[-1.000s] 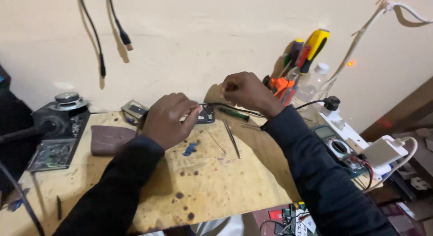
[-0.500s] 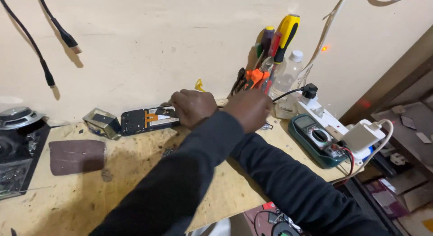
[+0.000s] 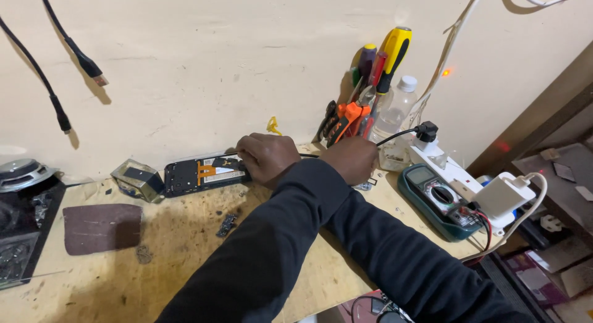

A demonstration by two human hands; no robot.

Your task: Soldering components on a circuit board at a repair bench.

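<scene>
Head view: we are pinching the opened phone, judged light and fragile, by its end with left hand fingers closed; right hand grip unclear.

A second ago my left hand lay mid-counter and my right hand was raised near the tool holder. Now both have shifted toward the wall: my left rests against the end of the opened phone, my right sits low beside it, in front of the pliers. My view has swung right, bringing the multimeter fully in.
</scene>
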